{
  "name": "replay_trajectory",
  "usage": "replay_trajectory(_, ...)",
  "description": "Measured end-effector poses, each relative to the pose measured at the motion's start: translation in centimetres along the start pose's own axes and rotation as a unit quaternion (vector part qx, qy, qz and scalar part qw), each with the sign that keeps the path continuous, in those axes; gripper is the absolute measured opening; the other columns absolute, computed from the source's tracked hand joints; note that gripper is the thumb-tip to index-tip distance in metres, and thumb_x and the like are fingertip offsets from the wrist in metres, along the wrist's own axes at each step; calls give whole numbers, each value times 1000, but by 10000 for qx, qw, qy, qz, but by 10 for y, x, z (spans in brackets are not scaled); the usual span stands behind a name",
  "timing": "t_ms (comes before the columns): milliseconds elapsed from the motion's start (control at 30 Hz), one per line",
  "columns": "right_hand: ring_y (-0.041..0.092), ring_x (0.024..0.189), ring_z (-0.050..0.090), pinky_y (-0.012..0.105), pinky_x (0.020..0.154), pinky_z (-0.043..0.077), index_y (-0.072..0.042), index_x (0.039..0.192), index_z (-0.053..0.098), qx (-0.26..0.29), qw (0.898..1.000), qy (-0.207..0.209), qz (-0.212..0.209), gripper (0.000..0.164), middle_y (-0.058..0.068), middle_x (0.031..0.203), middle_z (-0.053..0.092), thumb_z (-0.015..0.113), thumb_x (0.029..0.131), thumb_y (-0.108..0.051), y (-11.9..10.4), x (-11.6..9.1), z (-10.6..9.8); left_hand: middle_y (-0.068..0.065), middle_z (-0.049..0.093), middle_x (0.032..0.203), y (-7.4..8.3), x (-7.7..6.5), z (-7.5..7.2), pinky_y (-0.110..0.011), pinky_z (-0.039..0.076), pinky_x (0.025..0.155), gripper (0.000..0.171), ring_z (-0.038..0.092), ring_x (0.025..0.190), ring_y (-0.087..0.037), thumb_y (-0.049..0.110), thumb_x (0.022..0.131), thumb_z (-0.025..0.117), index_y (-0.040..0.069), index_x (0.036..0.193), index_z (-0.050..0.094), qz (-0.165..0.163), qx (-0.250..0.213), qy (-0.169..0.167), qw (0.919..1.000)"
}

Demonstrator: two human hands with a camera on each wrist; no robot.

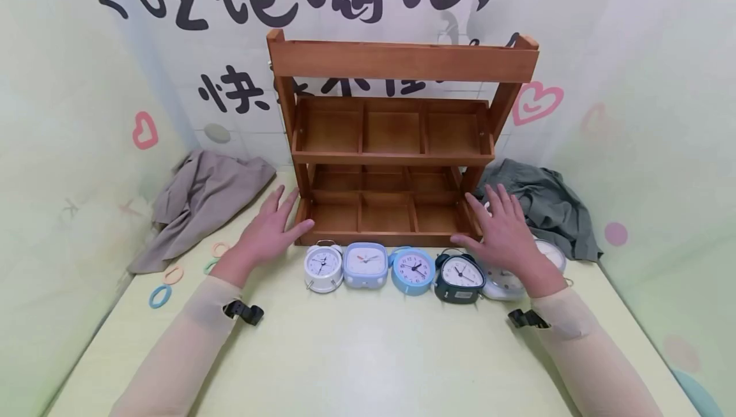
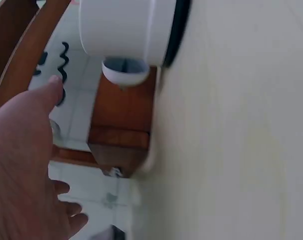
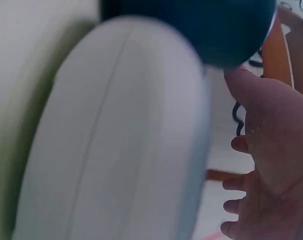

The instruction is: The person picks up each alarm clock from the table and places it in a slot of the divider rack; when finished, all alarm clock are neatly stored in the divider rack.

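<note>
Wooden rack [image 1: 395, 159], flanked near lower corners by left hand [image 1: 267, 235] and right hand [image 1: 507, 238], both with extended, spread fingers, inward-pointing thumbs, near alarm clocks [image 1: 413, 270].

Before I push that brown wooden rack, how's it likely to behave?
The wooden rack should stay stiff, since it looks built from solid boards and uprights. Pushed near the top, it might tip, as its uprights rise well above the lowest tier. Slid forward, it would probably nudge the alarm clocks lined up close in front.
</note>
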State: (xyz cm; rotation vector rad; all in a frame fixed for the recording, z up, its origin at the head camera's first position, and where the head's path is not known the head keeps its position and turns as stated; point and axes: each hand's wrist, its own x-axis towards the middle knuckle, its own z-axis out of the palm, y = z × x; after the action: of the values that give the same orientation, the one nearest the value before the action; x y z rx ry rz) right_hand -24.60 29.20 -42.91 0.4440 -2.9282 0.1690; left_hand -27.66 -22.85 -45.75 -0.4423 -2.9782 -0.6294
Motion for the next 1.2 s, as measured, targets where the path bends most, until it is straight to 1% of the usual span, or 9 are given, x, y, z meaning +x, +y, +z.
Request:
replay_trajectory(67,54,168,2,74,133,6,-9,175,34,210,9997,-30,-125,107,33,180,17,74,97,-71,-7,0,-2,-19,4,186,-7,2,2,-79,30,124,100,13,168,-50,81,107,45,24,182,9,-70,-521,-251,9983)
replay_trajectory(133,54,168,4,74,133,9,-10,176,32,438,9986,-73,-297,107,31,181,17,75,98,-70,-17,0,-4,-20,11,185,-15,5,5,-76,29,127,99,17,168,-48,78,108,48,24,182,10,-32,-943,-382,9948)
replay_trajectory(267,51,168,10,75,132,14,-16,177,31,875,9937,-215,-674,107,24,182,19,77,97,-69,-43,3,-10,-19,20,183,-26,7,8,-67,23,133,98,21,168,-44,69,109,59,22,181,13,132,-1608,-465,9858)
replay_trajectory(400,48,165,24,74,129,27,-21,178,31,1148,9862,-428,-1115,108,18,183,21,79,95,-71,-73,8,-17,-17,21,184,-31,7,11,-64,25,133,99,29,165,-46,61,107,69,22,181,16,236,-2032,-526,9774)
replay_trajectory(500,46,162,33,72,125,37,-22,178,31,1218,9790,-566,-1536,109,16,183,24,78,94,-73,-93,14,-22,-16,23,183,-33,8,14,-63,26,133,100,31,164,-45,56,106,74,20,181,19,304,-2153,-533,9746)
replay_trajectory(633,41,158,42,65,123,44,-21,177,32,1237,9676,-774,-2062,108,15,179,32,73,94,-78,-121,25,-26,-15,25,183,-35,7,17,-61,24,134,101,30,165,-42,54,104,77,17,180,22,333,-2198,-468,9738)
replay_trajectory(833,31,142,55,51,117,53,-21,177,32,1125,9493,-1261,-2652,108,12,166,44,71,95,-79,-166,40,-19,-10,29,182,-41,6,24,-59,25,135,94,30,166,-39,53,104,78,22,179,28,429,-2174,-345,9745)
replay_trajectory(1000,27,137,56,47,114,55,-16,175,36,952,9396,-1560,-2895,109,10,160,48,74,94,-78,-201,49,-8,-4,32,182,-44,5,28,-60,25,134,90,30,166,-37,50,104,79,25,177,33,491,-2241,-310,9728)
replay_trajectory(1200,20,131,55,40,109,55,-10,173,40,550,9355,-1529,-3137,113,6,151,53,71,92,-83,-228,52,10,1,35,180,-44,4,28,-59,26,134,88,31,166,-32,53,103,79,32,177,35,374,-2165,-330,9750)
